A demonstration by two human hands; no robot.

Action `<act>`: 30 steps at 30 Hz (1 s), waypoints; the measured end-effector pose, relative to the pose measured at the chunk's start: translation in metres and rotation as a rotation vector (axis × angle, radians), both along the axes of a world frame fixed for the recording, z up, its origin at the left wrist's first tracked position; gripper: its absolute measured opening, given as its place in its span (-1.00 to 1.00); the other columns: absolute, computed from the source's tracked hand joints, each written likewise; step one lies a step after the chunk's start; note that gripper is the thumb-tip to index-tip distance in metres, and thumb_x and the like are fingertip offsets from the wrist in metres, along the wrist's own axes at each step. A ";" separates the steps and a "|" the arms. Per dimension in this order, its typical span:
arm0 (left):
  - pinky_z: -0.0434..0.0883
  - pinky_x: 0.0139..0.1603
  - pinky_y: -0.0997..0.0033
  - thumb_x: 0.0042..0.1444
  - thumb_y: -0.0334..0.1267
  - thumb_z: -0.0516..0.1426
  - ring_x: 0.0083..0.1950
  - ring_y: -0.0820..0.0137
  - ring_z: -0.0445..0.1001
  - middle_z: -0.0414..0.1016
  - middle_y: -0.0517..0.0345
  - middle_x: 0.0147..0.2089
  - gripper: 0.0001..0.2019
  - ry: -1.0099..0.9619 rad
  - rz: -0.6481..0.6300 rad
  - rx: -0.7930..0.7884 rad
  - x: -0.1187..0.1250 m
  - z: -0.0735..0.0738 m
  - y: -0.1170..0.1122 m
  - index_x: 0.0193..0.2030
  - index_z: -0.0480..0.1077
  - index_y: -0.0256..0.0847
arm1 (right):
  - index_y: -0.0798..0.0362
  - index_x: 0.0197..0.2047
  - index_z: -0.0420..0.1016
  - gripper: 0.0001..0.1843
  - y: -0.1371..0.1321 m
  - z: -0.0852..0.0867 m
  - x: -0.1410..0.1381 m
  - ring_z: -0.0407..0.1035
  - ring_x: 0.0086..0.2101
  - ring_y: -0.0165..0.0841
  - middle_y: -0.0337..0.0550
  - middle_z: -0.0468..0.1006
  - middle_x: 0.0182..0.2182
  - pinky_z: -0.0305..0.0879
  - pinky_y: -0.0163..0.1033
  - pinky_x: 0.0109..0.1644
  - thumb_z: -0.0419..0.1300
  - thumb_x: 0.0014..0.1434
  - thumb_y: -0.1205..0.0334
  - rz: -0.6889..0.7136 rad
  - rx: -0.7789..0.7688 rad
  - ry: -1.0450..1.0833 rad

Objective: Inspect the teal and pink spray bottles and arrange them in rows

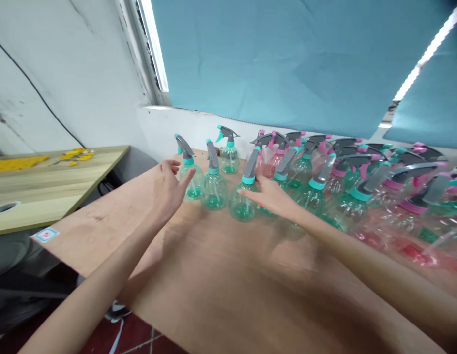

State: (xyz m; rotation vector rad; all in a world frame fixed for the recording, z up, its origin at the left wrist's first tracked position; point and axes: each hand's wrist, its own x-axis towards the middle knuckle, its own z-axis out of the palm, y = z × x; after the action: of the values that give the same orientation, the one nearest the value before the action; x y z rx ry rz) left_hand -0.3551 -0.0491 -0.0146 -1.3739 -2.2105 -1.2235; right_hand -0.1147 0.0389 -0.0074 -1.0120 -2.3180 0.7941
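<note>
Clear green spray bottles with grey trigger heads stand on the wooden table (213, 275). My left hand (167, 189) is beside the leftmost spray bottle (194, 189), its thumb and fingers spread apart. Right of that bottle stands a second green spray bottle (214, 194). My right hand (270, 194) is at a third green spray bottle (243, 206), with the thumb across its front and the other fingers at its right side, partly hidden. Further back, another green spray bottle (229, 161) stands near the wall.
Many pink and green spray bottles (361, 196) crowd the table's right side. A lighter wooden desk (40, 196) at the left holds yellow pieces (76, 155). A sticker (46, 234) marks the table's left corner. Blue sheeting (272, 64) covers the window behind.
</note>
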 end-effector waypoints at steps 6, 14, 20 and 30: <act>0.33 0.09 0.04 -0.02 0.16 0.25 0.20 -0.03 0.33 0.27 -0.32 0.20 -0.16 -0.178 -0.007 -0.054 -0.025 -0.025 0.025 0.25 0.08 -0.32 | -0.03 0.19 0.26 -0.45 -0.013 -0.002 0.016 0.46 -0.30 -0.17 -0.05 0.54 -0.17 0.36 -0.06 -0.24 0.14 0.18 -0.04 0.073 -0.004 0.010; 0.41 -0.03 0.15 -0.06 0.09 0.29 0.07 0.02 0.46 0.44 -0.20 0.06 -0.30 -0.319 -0.052 -0.091 -0.042 -0.029 0.031 0.11 0.23 -0.29 | -0.02 0.15 0.28 -0.48 -0.016 -0.001 0.028 0.45 -0.18 -0.11 -0.06 0.54 -0.19 0.37 -0.03 -0.19 0.12 0.20 -0.07 0.159 -0.027 0.010; 0.42 0.01 0.21 0.00 -0.01 0.27 0.13 0.10 0.43 0.38 -0.20 0.14 -0.36 -0.358 -0.085 -0.092 -0.035 -0.024 0.022 0.14 0.20 -0.28 | -0.04 0.20 0.25 -0.46 -0.015 -0.001 0.031 0.46 -0.17 -0.12 -0.10 0.55 -0.24 0.38 -0.02 -0.16 0.12 0.22 -0.04 0.221 -0.002 0.027; 0.20 0.24 -0.04 0.11 0.06 0.17 0.32 -0.03 0.20 0.19 -0.30 0.31 -0.31 -0.240 -0.075 -0.084 -0.011 -0.015 -0.010 0.28 0.12 -0.28 | -0.08 0.01 0.40 -0.53 -0.029 0.001 0.059 0.46 -0.13 -0.14 -0.13 0.56 -0.07 0.37 -0.03 -0.08 0.23 0.10 -0.13 0.302 -0.013 0.055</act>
State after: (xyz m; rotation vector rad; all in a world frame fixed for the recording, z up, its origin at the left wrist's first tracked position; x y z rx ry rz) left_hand -0.3658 -0.0592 -0.0297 -1.4187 -2.4156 -1.4026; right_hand -0.0560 0.0101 -0.0059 -0.6429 -2.4518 0.9403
